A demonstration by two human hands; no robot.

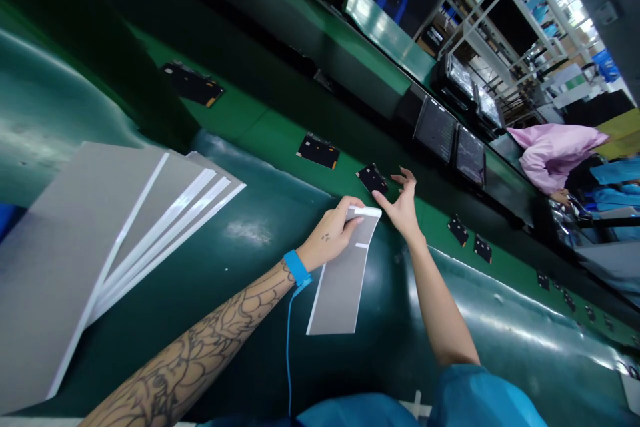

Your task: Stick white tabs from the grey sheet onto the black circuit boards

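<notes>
My left hand (333,232), with a blue wrist strap, grips the top end of a long grey strip (343,293) with white edges. Its thumb lies on the strip's face, just above a short white mark. The strip's lower end reaches down over the green work surface. My right hand (403,207) is held over the belt's near edge, thumb and fingers apart. Beside its thumb tip lies a flat black board (373,179); I cannot tell whether they touch. Another black board (319,151) lies further left on the green belt (270,130).
A fanned stack of large grey sheets (125,207) with white edges covers the left side. Several more black boards (457,230) lie along the belt. Black trays (435,128) stand beyond it. A person in a pink top (550,150) is at far right. A blue cord (289,353) hangs from my wrist.
</notes>
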